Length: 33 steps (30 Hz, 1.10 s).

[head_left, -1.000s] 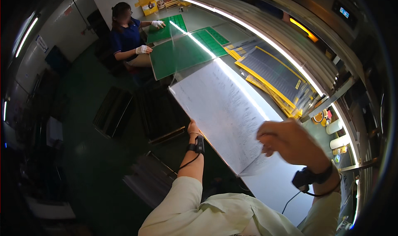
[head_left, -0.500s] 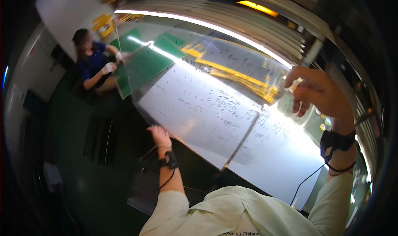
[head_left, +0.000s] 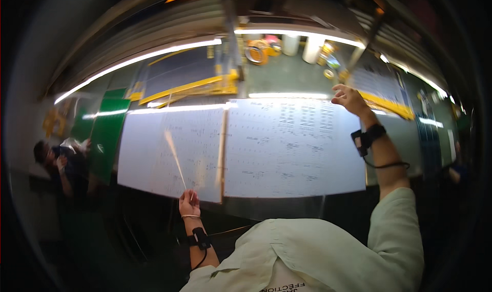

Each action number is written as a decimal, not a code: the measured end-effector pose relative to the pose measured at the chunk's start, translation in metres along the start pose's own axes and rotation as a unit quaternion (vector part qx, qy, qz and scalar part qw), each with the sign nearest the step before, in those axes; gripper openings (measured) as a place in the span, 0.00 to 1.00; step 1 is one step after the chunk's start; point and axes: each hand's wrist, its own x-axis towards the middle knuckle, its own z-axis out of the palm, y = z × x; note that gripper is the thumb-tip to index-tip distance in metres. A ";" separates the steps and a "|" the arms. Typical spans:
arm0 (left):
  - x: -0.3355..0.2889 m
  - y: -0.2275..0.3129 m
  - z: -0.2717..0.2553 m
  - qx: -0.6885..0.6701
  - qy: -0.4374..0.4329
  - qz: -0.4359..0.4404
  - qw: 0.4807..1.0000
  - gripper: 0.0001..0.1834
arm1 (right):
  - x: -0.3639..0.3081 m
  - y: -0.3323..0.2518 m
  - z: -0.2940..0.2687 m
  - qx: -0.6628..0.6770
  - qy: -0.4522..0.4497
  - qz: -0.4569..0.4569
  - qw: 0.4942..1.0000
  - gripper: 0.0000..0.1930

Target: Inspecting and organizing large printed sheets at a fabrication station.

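Note:
A wide white board (head_left: 154,153) printed with rows of small dark marks lies before me beside a second such board (head_left: 297,153). A brown strip (head_left: 223,153) runs between them. My left hand (head_left: 189,204) is at the near edge of the left board, its fingers pinched together. From these fingers a thin, tan, fan-shaped streak (head_left: 174,153) rises over the board; blur hides what it is. My right hand (head_left: 351,101) hovers by the far right corner of the right board, fingers curled but apart, with nothing visible in them. Black bands with cables circle both wrists.
At the far left a person (head_left: 66,161) is beside green boards (head_left: 110,120). Dark panels with yellow frames (head_left: 184,71) stand behind the boards. Tape rolls (head_left: 256,52) and white cylinders (head_left: 312,50) sit on the back surface. Bright tube lights (head_left: 302,34) hang above.
My view has swung to the right, showing the right board more squarely. My left hand has gone from spread fingers to a pinch, and the tan streak now shows there.

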 end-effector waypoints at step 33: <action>0.001 -0.002 0.122 0.557 -0.235 -0.204 0.770 0.05 | -0.363 0.120 0.085 0.256 0.192 0.430 0.844 0.03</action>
